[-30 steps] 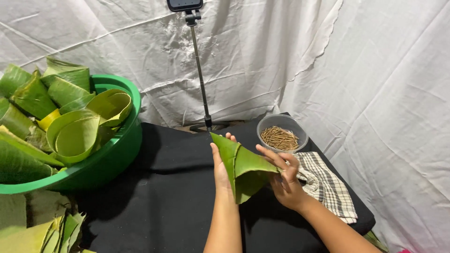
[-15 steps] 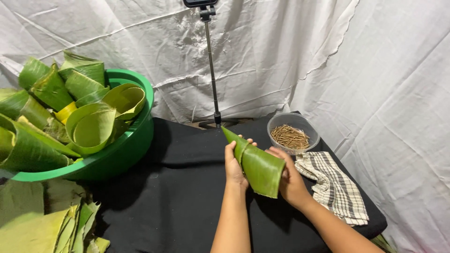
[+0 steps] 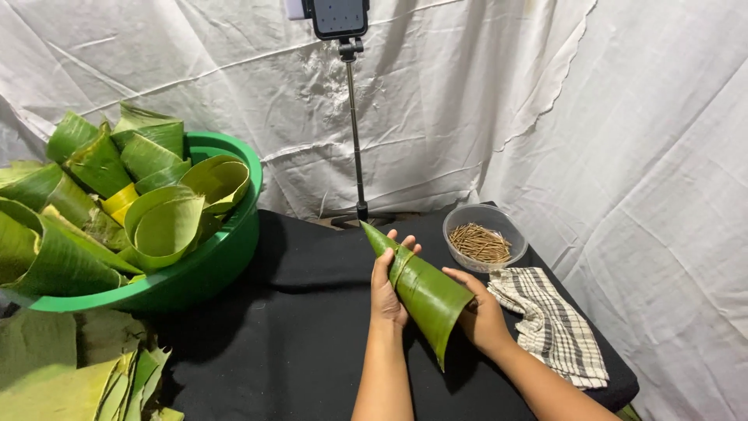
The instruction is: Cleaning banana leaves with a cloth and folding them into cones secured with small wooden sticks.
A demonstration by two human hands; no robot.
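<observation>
Leaf cone (image 3: 421, 290) above black desk (image 3: 296, 343), tip pointing away. Left hand (image 3: 387, 287) grip wrapped round narrow end; right hand (image 3: 481, 316) under wide mouth, apparently clasping too, fingers hidden.

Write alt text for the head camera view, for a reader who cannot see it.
Two bare hands, left hand and right hand, hold a green leaf cone over a black cloth-covered table. A green basin of rolled leaves sits left; a clear bowl of small sticks and a checked cloth lie right.
</observation>
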